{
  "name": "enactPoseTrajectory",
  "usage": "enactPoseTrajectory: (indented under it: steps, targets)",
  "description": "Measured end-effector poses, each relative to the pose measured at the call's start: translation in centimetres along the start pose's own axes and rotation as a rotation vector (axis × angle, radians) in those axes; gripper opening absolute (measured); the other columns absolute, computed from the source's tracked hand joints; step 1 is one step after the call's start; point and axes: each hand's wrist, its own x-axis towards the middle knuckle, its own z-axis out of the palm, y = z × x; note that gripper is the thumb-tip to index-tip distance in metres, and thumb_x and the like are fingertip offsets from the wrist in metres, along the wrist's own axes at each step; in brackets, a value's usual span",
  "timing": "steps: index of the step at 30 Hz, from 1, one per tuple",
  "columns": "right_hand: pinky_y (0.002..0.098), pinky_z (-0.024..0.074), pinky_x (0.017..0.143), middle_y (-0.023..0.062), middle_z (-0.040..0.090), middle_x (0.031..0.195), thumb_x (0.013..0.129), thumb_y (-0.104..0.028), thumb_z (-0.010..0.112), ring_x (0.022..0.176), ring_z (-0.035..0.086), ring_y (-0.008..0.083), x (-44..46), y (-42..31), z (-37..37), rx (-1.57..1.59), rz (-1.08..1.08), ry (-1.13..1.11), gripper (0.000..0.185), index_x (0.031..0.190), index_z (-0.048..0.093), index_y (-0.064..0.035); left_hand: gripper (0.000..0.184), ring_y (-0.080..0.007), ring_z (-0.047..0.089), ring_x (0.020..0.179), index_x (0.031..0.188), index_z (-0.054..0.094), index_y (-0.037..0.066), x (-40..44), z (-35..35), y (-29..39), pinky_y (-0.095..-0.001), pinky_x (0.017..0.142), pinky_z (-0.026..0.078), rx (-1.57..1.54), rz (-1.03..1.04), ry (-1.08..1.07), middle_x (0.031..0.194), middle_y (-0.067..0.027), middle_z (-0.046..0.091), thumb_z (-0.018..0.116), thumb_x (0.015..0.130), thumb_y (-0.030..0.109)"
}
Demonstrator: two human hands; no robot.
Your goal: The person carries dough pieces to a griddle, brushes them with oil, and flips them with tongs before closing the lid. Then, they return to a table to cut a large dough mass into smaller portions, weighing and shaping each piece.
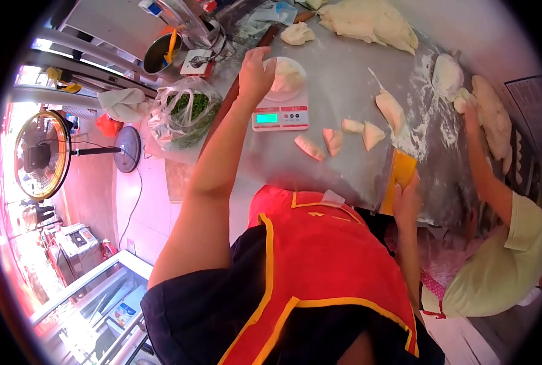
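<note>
My left hand point(257, 74) is at the left edge of a white kitchen scale point(281, 120), beside the lump of dough point(286, 78) on its round pan. Its fingers are loosely bent, with nothing visible in them. The scale's display glows green, its digits too small to read. Low at the table edge, my right hand point(407, 196) grips a yellow dough scraper point(400, 172). Several cut dough pieces point(333, 140) lie between scale and scraper, with a longer dough strip point(391, 112) behind them.
A large dough mass point(371, 23) and a smaller lump point(297, 33) lie at the back of the floured metal table point(344, 73). At right, a co-worker's hand point(465, 104) touches dough. A bag of chopped greens point(187, 111) and a metal pot point(164, 56) stand left.
</note>
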Motion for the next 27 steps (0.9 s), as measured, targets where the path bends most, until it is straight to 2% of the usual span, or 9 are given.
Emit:
enactPoseTrajectory:
  steps: [3, 6, 10, 16, 18, 19, 21, 26, 27]
  targets:
    - [0.0510, 0.0462, 0.071, 0.0290, 0.062, 0.086, 0.088, -0.017, 0.052, 0.082, 0.059, 0.0463, 0.1, 0.3, 0.7, -0.007, 0.010, -0.017, 0.063, 0.139, 0.019, -0.0022, 0.037, -0.0341, 0.052, 0.107, 0.112, 0.057, 0.002, -0.2, 0.4, 0.5, -0.0391, 0.090, 0.043, 0.036, 0.049, -0.062, 0.116, -0.0174, 0.055, 0.064, 0.080, 0.020]
    - [0.0510, 0.0464, 0.071, 0.0286, 0.062, 0.089, 0.087, -0.015, 0.052, 0.083, 0.059, 0.0470, -0.1, 1.0, 1.4, -0.024, -0.038, 0.017, 0.063, 0.140, 0.019, -0.0057, 0.051, -0.0347, 0.047, 0.115, 0.121, 0.051, 0.004, -1.4, 1.3, 0.5, -0.0423, 0.095, 0.040, 0.241, 0.325, -0.149, 0.125, -0.0176, 0.049, 0.067, 0.078, 0.026]
    - [0.0515, 0.0465, 0.069, 0.0282, 0.062, 0.084, 0.086, -0.013, 0.052, 0.080, 0.059, 0.0477, 0.0, 1.1, 1.4, 0.001, 0.072, -0.073, 0.064, 0.140, 0.019, -0.0072, 0.065, -0.0349, 0.039, 0.123, 0.130, 0.044, 0.008, -3.9, 3.5, 0.2, -0.0456, 0.099, 0.035, 0.360, 0.323, -0.261, 0.134, -0.0151, 0.041, 0.070, 0.076, 0.032]
    - [0.0540, 0.0444, 0.062, 0.0264, 0.061, 0.076, 0.086, -0.014, 0.052, 0.069, 0.058, 0.0470, 0.1, 1.7, 1.7, 0.079, -0.036, -0.001, 0.059, 0.137, 0.022, -0.0056, 0.056, -0.0335, 0.046, 0.113, 0.123, 0.051, 0.008, -2.4, 5.9, -3.1, -0.0435, 0.095, 0.039, 0.381, 0.366, -0.297, 0.126, -0.0100, 0.050, 0.070, 0.074, 0.027]
    - [0.0539, 0.0446, 0.063, 0.0261, 0.061, 0.077, 0.086, -0.014, 0.052, 0.069, 0.058, 0.0468, -0.1, 2.0, 2.1, 0.101, -0.040, 0.010, 0.059, 0.137, 0.022, -0.0062, 0.035, -0.0316, 0.055, 0.102, 0.110, 0.064, 0.015, 1.3, 5.6, -3.1, -0.0421, 0.089, 0.044, 0.425, 0.487, -0.432, 0.110, -0.0101, 0.061, 0.067, 0.077, 0.028]
    - [0.0538, 0.0447, 0.063, 0.0262, 0.062, 0.078, 0.086, -0.014, 0.052, 0.069, 0.058, 0.0468, 0.0, 2.0, 1.9, 0.099, -0.034, 0.004, 0.059, 0.137, 0.022, -0.0063, 0.030, -0.0322, 0.057, 0.102, 0.105, 0.067, 0.015, 2.9, 6.3, -3.4, -0.0425, 0.086, 0.046, 0.278, 0.097, -0.488, 0.109, -0.0121, 0.063, 0.063, 0.081, 0.033]
    - [0.0537, 0.0450, 0.064, 0.0263, 0.062, 0.079, 0.086, -0.014, 0.052, 0.070, 0.058, 0.0469, -0.2, 2.2, 1.5, 0.101, -0.028, 0.002, 0.059, 0.137, 0.022, -0.0067, 0.030, -0.0305, 0.064, 0.090, 0.104, 0.067, 0.011, 6.6, 6.2, -1.9, -0.0363, 0.077, 0.048, 0.138, 0.008, -0.562, 0.096, -0.0163, 0.066, 0.061, 0.085, 0.035]
    - [0.0536, 0.0456, 0.064, 0.0260, 0.062, 0.078, 0.086, -0.015, 0.052, 0.070, 0.058, 0.0472, 0.1, 1.8, 1.3, 0.124, 0.008, 0.014, 0.059, 0.137, 0.023, -0.0077, 0.046, -0.0329, 0.063, 0.092, 0.107, 0.064, 0.007, 8.2, 10.8, 4.5, -0.0387, 0.080, 0.048, -0.051, 0.132, -0.138, 0.097, -0.0164, 0.066, 0.058, 0.083, 0.045]
    - [0.0536, 0.0457, 0.064, 0.0258, 0.062, 0.078, 0.086, -0.015, 0.053, 0.070, 0.058, 0.0471, 0.3, 1.9, 1.1, 0.109, 0.033, -0.001, 0.059, 0.137, 0.023, -0.0079, 0.054, -0.0321, 0.055, 0.110, 0.119, 0.057, 0.006, 8.1, 12.1, 4.5, -0.0427, 0.091, 0.043, -0.061, 0.097, -0.266, 0.118, -0.0167, 0.059, 0.060, 0.083, 0.046]
